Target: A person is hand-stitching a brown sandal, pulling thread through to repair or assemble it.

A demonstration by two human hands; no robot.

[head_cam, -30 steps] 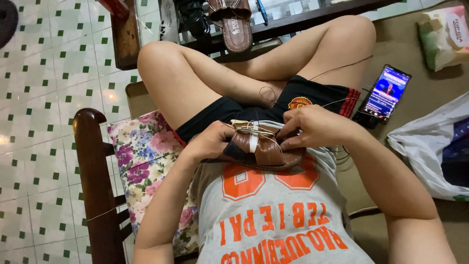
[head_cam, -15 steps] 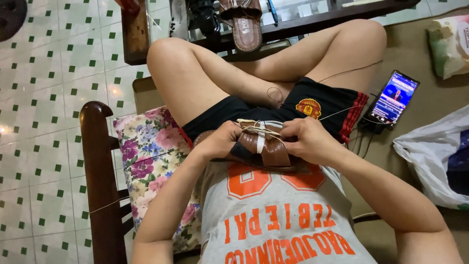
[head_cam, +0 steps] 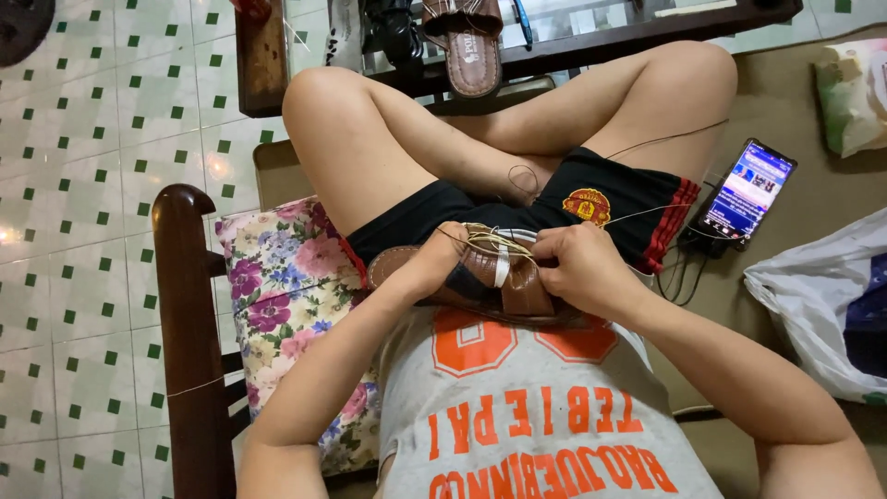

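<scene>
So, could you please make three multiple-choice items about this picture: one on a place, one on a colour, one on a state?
1. Where does the phone lie?
A. on the person's right side
B. on the floral cushion
C. on the tiled floor

2. What colour is the sandal in the lap?
A. black
B. brown
C. white

3. How is the phone's screen?
A. lit
B. dark
C. face down

Answers: 1 A, it lies beside the right thigh. 2 B, brown straps show between the left hand and right hand. 3 A, the screen glows blue.

grey T-shirt (head_cam: 517, 416), orange lettering | black shorts (head_cam: 610, 199), red-striped hem, round crest | bare arms
</scene>
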